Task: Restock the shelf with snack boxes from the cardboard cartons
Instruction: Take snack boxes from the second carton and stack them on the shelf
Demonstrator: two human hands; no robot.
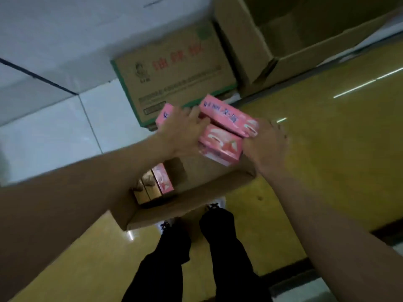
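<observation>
- The white tiled floor (54,118) fills the left side, meeting a glossy yellow floor strip (327,149) on the right.
- The left hand (183,131) presses against the left side of a cluster of pink rectangular snack boxes (222,131), its fingers spread across the cardboard, one further pink box (166,115) showing behind it.
- Beneath the hands sits an open brown cardboard carton (196,192); inside it stand a pink snack box (162,178) and two tan snack boxes (146,189), side by side against the carton's left end.
- Beyond the hands rests a closed printed cardboard carton with red lettering and green edging (174,70).
- The right hand (265,142) clasps the cluster's right side, fingers curled round the box ends.
- At upper right lies a large empty open brown carton (283,40).
- Below, black trouser legs (196,258) show, blurred.
</observation>
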